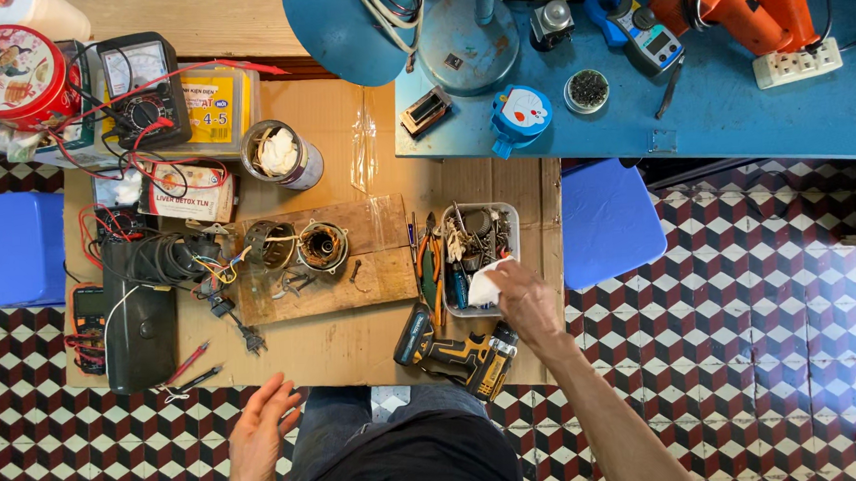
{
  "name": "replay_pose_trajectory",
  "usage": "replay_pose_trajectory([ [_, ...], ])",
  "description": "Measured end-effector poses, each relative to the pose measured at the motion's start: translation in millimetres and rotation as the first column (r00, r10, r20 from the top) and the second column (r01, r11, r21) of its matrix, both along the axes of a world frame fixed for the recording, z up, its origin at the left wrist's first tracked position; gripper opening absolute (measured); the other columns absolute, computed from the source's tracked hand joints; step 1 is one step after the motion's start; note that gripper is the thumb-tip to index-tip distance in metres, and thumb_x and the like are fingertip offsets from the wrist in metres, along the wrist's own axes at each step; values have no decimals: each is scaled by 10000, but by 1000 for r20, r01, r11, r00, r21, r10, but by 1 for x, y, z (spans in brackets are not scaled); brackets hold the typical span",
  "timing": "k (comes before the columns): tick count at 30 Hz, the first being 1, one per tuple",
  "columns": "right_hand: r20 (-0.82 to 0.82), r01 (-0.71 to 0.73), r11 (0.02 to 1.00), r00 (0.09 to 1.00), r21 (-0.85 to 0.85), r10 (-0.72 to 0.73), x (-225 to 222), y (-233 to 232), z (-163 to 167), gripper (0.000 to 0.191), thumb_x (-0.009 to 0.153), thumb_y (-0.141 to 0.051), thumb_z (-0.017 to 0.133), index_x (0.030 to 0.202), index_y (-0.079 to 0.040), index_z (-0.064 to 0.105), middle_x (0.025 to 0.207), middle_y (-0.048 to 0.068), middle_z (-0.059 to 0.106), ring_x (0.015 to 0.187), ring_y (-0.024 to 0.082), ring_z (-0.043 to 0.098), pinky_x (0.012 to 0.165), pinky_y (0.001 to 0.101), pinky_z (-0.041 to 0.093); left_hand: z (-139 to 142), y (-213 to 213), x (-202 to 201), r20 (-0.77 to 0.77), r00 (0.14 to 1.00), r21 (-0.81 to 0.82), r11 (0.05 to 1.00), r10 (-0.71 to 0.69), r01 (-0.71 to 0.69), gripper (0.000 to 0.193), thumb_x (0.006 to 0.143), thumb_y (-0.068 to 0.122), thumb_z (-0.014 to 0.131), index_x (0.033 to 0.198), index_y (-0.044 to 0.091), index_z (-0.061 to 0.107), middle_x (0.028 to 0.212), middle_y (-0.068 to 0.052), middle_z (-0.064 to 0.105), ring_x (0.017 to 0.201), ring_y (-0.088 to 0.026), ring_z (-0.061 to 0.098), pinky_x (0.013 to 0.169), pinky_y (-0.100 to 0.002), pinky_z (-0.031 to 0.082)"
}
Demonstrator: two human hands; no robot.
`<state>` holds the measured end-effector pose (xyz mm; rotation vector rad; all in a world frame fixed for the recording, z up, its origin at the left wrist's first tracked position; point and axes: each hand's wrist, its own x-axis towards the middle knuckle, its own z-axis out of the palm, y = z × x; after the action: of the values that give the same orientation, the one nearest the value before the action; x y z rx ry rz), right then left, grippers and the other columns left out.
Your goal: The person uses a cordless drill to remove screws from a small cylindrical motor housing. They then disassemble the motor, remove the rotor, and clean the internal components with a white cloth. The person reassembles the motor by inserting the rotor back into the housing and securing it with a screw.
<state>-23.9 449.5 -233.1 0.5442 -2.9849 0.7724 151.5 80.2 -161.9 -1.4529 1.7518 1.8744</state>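
Note:
My right hand is stretched out over the near right corner of a clear plastic tray full of small tools, and it grips a crumpled white cloth. Just below that hand a yellow and black cordless drill lies on the cardboard sheet. My left hand hovers low over the floor beside my knee, fingers spread, holding nothing. A wooden board in the middle carries two round motor parts with coloured wires.
An analogue meter, a red round tin, a metal can, a black box and a digital meter crowd the left. A blue bench holds an orange drill. Blue stools stand either side.

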Motion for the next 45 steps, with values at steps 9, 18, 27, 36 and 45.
replay_pose_trajectory([
  [9, 284, 92, 993, 956, -72, -68, 35, -46, -3, 296, 949, -225, 583, 1000, 35, 717, 1068, 204, 660, 973, 326, 617, 896, 467, 496, 0, 33, -19, 8, 961, 3, 961, -277, 277, 493, 948, 246, 620, 1400, 50, 601, 1372, -131, 669, 1239, -195, 647, 1032, -349, 511],
  [18, 319, 313, 948, 905, -53, -281, 26, -57, -15, 276, 901, -200, 650, 1062, 22, 619, 1034, 234, 659, 962, 396, 659, 849, 504, 530, -9, 23, -6, 42, 955, -1, 956, -292, 293, 501, 964, 254, 603, 1424, 56, 585, 1390, -142, 657, 1246, -217, 645, 1044, -356, 507],
  [27, 451, 425, 903, 796, 59, -404, 13, -79, -6, 489, 871, -245, 673, 1270, 19, 572, 1158, 267, 663, 997, 406, 680, 860, 514, 538, -17, 28, -9, -24, 952, 37, 951, -305, 306, 493, 951, 233, 626, 1412, 61, 592, 1390, -133, 655, 1289, -191, 611, 1051, -347, 502],
  [36, 598, 524, 847, 652, 90, -467, -3, -73, -13, 518, 816, -341, 628, 1255, -68, 661, 1137, 231, 722, 1004, 390, 712, 877, 504, 554, -18, 23, -10, -36, 951, 39, 951, -306, 308, 493, 952, 245, 622, 1414, 74, 593, 1369, -128, 666, 1276, -184, 620, 1041, -329, 511],
  [45, 657, 494, 858, 601, 144, -456, -9, -35, -14, 568, 810, -372, 606, 1325, -144, 675, 1062, 220, 755, 972, 378, 734, 871, 482, 568, -24, 20, -6, -39, 956, 20, 956, -292, 293, 481, 948, 237, 629, 1397, 65, 609, 1331, -127, 687, 1224, -189, 649, 1027, -328, 524],
])
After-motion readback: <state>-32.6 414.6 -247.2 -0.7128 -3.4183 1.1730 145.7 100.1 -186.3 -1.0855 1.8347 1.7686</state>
